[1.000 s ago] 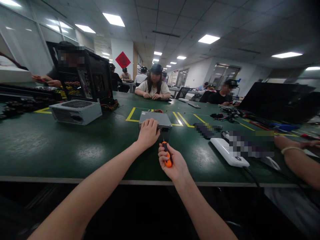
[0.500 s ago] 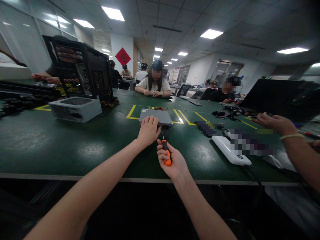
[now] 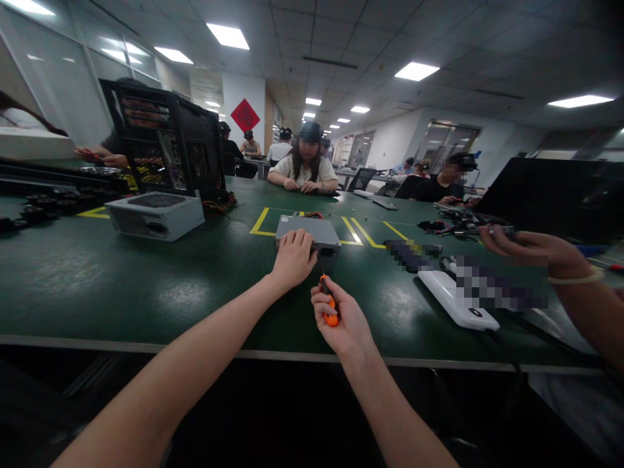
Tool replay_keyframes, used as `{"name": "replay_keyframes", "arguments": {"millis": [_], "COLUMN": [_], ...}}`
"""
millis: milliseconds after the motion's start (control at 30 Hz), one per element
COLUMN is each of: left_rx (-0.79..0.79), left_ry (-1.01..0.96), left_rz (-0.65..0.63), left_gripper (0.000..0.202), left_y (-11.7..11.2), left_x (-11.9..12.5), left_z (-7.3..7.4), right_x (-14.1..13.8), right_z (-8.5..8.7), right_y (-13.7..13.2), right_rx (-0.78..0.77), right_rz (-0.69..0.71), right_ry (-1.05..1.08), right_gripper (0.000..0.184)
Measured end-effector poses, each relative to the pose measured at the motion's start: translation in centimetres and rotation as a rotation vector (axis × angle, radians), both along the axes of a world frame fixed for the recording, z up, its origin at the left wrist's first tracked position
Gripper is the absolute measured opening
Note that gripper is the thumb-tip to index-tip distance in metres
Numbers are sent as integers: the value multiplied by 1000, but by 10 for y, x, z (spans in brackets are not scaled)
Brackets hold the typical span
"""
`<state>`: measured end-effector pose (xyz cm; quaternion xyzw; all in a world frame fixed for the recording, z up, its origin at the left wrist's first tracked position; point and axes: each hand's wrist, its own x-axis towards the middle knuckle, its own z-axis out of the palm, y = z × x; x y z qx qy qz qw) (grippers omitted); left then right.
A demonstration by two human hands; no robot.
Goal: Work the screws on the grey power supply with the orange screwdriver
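A grey computer power supply (image 3: 314, 229) lies on the green table in front of me. My left hand (image 3: 293, 259) is closed over its near left edge, fingers on the top and thumb towards the near face. My right hand (image 3: 347, 317) wraps round the handle of an orange and black screwdriver (image 3: 331, 313). The shaft points up at the near face of the power supply, below its socket. Whether the tip touches a screw I cannot tell.
A second power supply (image 3: 155, 216) and an open black computer case (image 3: 170, 140) stand to the left. On the right lie a white power bank-like box (image 3: 455, 299), cables (image 3: 439, 226) and a co-worker's hand (image 3: 541, 250). Another person (image 3: 305, 170) sits opposite.
The view has shifted slightly, moving things right and down. Both hands keep their holds, and less of the screwdriver shaft shows now. The co-worker's hand on the right has moved left.
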<state>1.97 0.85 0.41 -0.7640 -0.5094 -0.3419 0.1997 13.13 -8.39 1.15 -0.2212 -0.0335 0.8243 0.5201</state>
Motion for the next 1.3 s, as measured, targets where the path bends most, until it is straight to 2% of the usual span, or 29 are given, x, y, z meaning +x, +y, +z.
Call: {"name": "replay_keyframes", "arguments": {"millis": [200, 367, 567, 767, 967, 1133, 1300], "left_rx": [-2, 1, -11, -4, -11, 3, 2], "left_ry": [4, -7, -13, -11, -10, 1, -3], "left_rz": [0, -16, -14, -18, -15, -6, -6], "left_gripper": [20, 21, 19, 20, 19, 19, 19], "left_y": [-1, 0, -1, -2, -1, -1, 0], "left_x": [0, -1, -1, -2, -2, -1, -2], "left_z": [1, 1, 1, 1, 2, 2, 1], "right_x": [1, 0, 0, 1, 0, 1, 1], "right_z": [-2, -1, -1, 1, 1, 0, 0], "right_y": [1, 2, 1, 0, 0, 1, 1], "right_rx": [24, -23, 25, -10, 11, -19, 11], "right_rz": [77, 25, 61, 17, 63, 4, 70], "right_ry": [0, -23, -10, -20, -38, -9, -3], "right_gripper": [22, 15, 21, 13, 20, 13, 21]}}
